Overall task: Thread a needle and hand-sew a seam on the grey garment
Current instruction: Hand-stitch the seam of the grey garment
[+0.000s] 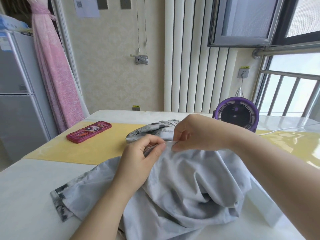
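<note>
The left hand [142, 155] pinches a fold of the garment [181, 184]. The right hand [195, 134], at its 2 o'clock, pinches what looks like a needle [170, 140] at that fold. The garment lies heaped on the table [26, 196]. A phone [89, 132] lies at 10 o'clock and a fan [237, 115] stands at 1.
</note>
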`<state>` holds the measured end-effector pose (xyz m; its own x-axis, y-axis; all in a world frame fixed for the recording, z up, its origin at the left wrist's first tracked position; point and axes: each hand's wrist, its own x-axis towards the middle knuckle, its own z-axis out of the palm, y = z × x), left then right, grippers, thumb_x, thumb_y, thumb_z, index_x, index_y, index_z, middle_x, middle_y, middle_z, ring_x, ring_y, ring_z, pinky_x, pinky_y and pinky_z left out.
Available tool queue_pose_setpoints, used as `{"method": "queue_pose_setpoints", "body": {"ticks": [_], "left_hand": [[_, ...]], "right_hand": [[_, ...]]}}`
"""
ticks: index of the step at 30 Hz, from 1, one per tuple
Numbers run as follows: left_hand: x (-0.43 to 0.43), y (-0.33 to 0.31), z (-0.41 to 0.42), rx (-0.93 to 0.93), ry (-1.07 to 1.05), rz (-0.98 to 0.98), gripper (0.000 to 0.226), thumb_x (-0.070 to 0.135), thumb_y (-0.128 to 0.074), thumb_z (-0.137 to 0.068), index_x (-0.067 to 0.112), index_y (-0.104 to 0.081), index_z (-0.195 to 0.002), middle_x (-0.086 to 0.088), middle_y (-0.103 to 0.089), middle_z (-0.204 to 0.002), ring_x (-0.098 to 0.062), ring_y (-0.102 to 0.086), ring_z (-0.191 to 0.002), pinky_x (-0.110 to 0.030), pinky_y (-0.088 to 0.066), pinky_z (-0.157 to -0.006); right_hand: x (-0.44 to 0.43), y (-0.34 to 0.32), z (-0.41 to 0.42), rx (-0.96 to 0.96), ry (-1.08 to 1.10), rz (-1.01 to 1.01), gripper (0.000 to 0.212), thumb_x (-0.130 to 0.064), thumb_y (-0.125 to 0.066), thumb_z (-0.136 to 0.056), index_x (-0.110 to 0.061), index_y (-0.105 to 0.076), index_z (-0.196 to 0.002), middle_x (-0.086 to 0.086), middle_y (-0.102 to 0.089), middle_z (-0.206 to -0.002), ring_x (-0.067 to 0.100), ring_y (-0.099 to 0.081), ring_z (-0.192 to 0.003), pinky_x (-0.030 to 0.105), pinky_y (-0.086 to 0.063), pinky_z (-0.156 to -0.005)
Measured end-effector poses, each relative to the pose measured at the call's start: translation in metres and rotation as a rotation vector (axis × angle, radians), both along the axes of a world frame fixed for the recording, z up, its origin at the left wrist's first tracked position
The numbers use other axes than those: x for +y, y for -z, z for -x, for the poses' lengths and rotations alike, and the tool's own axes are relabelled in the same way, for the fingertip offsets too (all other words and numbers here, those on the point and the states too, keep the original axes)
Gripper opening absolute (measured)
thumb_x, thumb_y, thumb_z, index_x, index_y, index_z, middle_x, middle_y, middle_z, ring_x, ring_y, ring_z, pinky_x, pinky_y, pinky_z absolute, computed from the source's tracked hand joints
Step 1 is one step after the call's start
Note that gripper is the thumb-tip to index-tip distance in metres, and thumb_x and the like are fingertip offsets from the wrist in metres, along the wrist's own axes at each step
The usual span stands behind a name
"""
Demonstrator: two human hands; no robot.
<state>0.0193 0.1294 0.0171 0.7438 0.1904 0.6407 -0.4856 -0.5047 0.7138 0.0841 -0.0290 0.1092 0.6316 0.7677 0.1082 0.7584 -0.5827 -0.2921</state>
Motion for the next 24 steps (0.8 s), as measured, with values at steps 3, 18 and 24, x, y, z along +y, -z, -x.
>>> {"method": "queue_pose_setpoints", "body": {"ticks": [3, 18, 24], "left_hand": [[-0.001, -0.001, 0.001, -0.009, 0.005, -0.015, 0.021, 0.011, -0.065, -0.086, 0.030, -0.064, -0.079, 0.024, -0.067, -0.080, 0.007, -0.061, -0.077, -0.005, -0.040, -0.072], [0.004, 0.001, -0.004, -0.289, -0.087, -0.236, 0.019, 0.024, -0.058, -0.087, 0.010, -0.071, -0.084, 0.008, -0.057, -0.085, 0.000, -0.056, -0.081, -0.008, -0.040, -0.074], [0.003, 0.000, -0.002, -0.239, -0.057, -0.195, 0.012, 0.025, -0.060, -0.087, 0.018, -0.067, -0.083, 0.013, -0.062, -0.083, 0.000, -0.058, -0.081, -0.008, -0.040, -0.075]], "right_hand": [[-0.006, -0.005, 0.001, 0.079, 0.020, 0.024, 0.019, -0.036, -0.062, -0.088, -0.022, -0.068, -0.077, -0.009, -0.064, -0.066, 0.009, -0.055, -0.059, 0.019, -0.045, -0.061], [-0.005, -0.001, 0.003, 0.213, -0.075, -0.150, 0.011, -0.011, -0.063, -0.089, -0.014, -0.071, -0.083, -0.013, -0.065, -0.059, -0.002, -0.060, -0.056, 0.006, -0.043, -0.059], [-0.008, 0.002, 0.002, 0.083, -0.015, -0.184, 0.011, -0.012, -0.062, -0.088, -0.017, -0.071, -0.083, -0.012, -0.066, -0.065, -0.001, -0.061, -0.060, 0.006, -0.045, -0.059]]}}
